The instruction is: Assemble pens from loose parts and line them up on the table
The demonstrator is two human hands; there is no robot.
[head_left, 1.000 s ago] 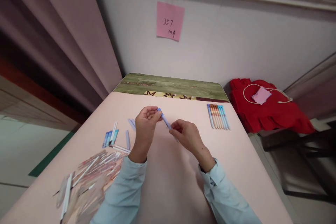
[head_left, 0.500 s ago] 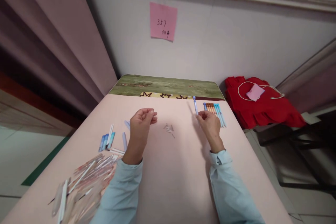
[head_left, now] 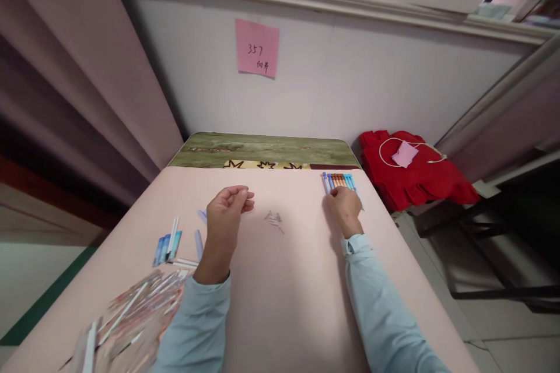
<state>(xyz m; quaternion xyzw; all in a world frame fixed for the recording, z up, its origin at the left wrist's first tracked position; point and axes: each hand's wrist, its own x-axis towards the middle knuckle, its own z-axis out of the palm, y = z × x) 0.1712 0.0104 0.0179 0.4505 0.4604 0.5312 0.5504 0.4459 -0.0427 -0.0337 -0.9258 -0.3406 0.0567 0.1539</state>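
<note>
My right hand (head_left: 345,210) is at the far right of the table, fingertips closed on a lavender-blue pen (head_left: 325,182). That pen lies at the left end of a row of pens (head_left: 339,180) with blue, brown and light-blue tops; my hand covers their lower parts. My left hand (head_left: 225,213) hovers left of centre, thumb and fingers pinched together. Whatever is between those fingertips, if anything, is too small to make out. Between the hands lies a little heap of small clear or silvery pieces (head_left: 274,220). Lavender pen barrels (head_left: 198,243) rest beside my left wrist.
Blue barrels (head_left: 163,249) with white refills (head_left: 174,232) across them lie at left. Nearer me spreads a pile of clear and pinkish pen parts (head_left: 144,303). A red cloth (head_left: 415,178) with a white cable is beyond the right edge. A pink note (head_left: 257,46) hangs on the wall.
My right hand has lowered the lavender-blue pen from a raised position to the left end of the row. My left hand keeps its pinch. The view has shifted slightly.
</note>
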